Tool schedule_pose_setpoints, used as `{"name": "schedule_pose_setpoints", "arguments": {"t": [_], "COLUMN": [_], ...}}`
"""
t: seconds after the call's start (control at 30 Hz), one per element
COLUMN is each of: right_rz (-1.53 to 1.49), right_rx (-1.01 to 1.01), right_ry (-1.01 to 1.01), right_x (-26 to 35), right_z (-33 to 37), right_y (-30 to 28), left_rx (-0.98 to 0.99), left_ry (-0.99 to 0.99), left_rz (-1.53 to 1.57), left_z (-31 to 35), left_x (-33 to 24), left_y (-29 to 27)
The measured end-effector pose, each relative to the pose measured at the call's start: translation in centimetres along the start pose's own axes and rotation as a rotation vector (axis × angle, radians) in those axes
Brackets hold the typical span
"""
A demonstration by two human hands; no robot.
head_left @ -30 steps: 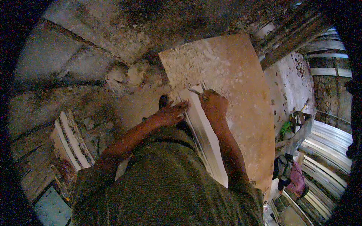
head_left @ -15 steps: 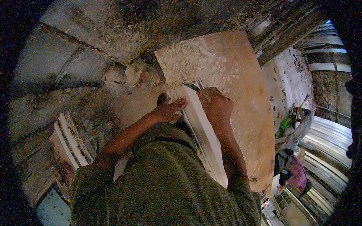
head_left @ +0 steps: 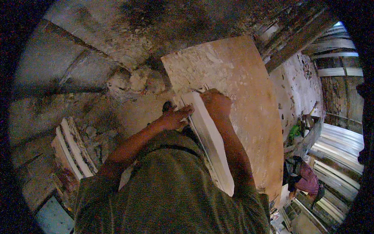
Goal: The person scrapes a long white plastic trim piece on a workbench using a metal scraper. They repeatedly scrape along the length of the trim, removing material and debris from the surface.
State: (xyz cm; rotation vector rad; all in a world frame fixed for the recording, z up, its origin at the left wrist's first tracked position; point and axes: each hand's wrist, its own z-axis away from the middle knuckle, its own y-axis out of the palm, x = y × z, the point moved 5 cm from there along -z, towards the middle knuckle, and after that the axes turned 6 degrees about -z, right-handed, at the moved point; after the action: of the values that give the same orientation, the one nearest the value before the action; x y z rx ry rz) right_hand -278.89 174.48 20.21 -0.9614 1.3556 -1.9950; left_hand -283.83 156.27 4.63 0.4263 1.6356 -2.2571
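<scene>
A long white moulding [head_left: 208, 130], perhaps plaster, slants from the board toward my body, its near end beside my right forearm. My left hand [head_left: 177, 117] grips its left edge near the far end, fingers curled over the rim. Just across the moulding, my right hand [head_left: 216, 103] is closed at the far right edge, around a tool with a dark pointed blade. The blade is mostly hidden behind the hand now; it shows better in the earlier frame. Beneath lies a large brown board [head_left: 249, 85], smeared with pale residue toward its far left.
Pale lumps [head_left: 138, 80] sit left of the board, by a grey wall. White strips [head_left: 74, 146] are stacked at left. At right, a person in a pinkish top [head_left: 307, 181] bends near long pale lengths [head_left: 339, 144]. A thick beam [head_left: 300, 39] crosses the far right.
My right hand has shifted slightly left and nearer me along the moulding, turning so that the blade is largely out of sight. My left hand keeps its grip. The person at right has bent or shifted slightly.
</scene>
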Motion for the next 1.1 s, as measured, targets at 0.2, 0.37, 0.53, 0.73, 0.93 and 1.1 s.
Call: {"name": "schedule_pose_setpoints", "arguments": {"t": [0.2,0.37,0.53,0.73,0.93,1.1], "right_rz": [0.063,0.121,-0.13,-0.057,-0.196,-0.205], "right_rx": [0.02,0.065,0.031,-0.12,-0.144,-0.416], "right_ry": [0.016,-0.02,0.109,-0.124,0.043,-0.068], "right_x": [-1.5,-0.4,-1.1,-2.9,-2.3,-2.9], "right_z": [-0.6,0.2,2.2,3.5,2.7,4.8], "right_y": [-3.0,-2.9,-3.5,-1.3,0.8,-3.7], "left_rx": [0.059,-0.021,0.015,0.009,0.028,-0.004], "left_ry": [-0.005,-0.001,0.013,0.07,0.067,0.053], "left_rz": [0.128,0.152,0.102,0.025,0.083,0.446], "left_z": [0.1,0.3,0.2,0.7,-0.2,0.0], "left_x": [0.2,0.1,-0.1,-0.4,0.7,1.2], "left_y": [-0.7,-1.6,-1.0,-0.7,1.8,2.2]}}
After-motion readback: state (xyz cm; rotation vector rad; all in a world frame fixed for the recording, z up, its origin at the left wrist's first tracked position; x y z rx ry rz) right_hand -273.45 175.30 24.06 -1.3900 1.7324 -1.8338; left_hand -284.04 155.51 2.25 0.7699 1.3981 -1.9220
